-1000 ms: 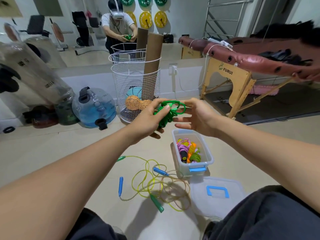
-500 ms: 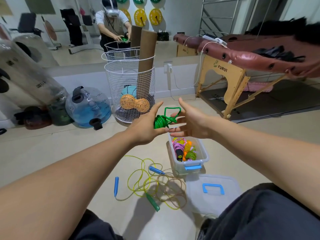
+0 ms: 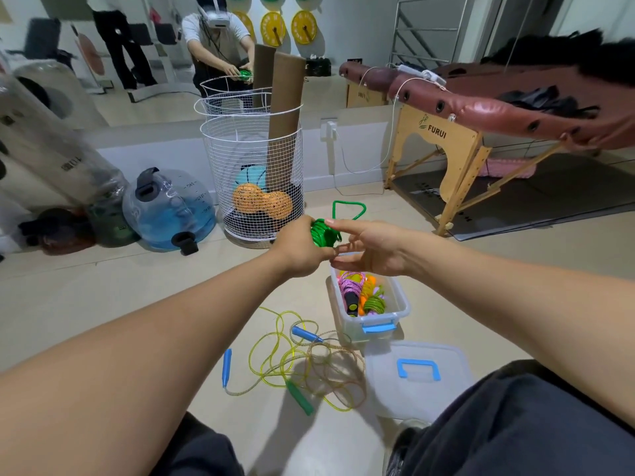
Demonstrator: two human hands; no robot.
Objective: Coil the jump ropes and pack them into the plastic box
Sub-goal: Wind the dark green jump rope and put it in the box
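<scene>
Rope is the thing in hand here: a green jump rope, mostly wound into a tight bundle, is being held in the air just above the far end of the plastic box. The left hand is making the grip, fingers curling round the bundle, while the right hand is lying beside it with fingers nearly straight, fingertips touching the bundle's near side and holding nothing. A last stiff loop is standing up out of the coil, beyond both hands. Judging by its look, the cord is light, springy and smooth, so the coil is likely wanting to unwind; pinching across the wraps at the middle seems the safest hold. Inside the box, pink, orange and green coils are already lying. On the floor on the near left of the box, a yellow and a brownish rope are lying tangled and uncoiled, and the lid is resting just nearer than the box.
</scene>
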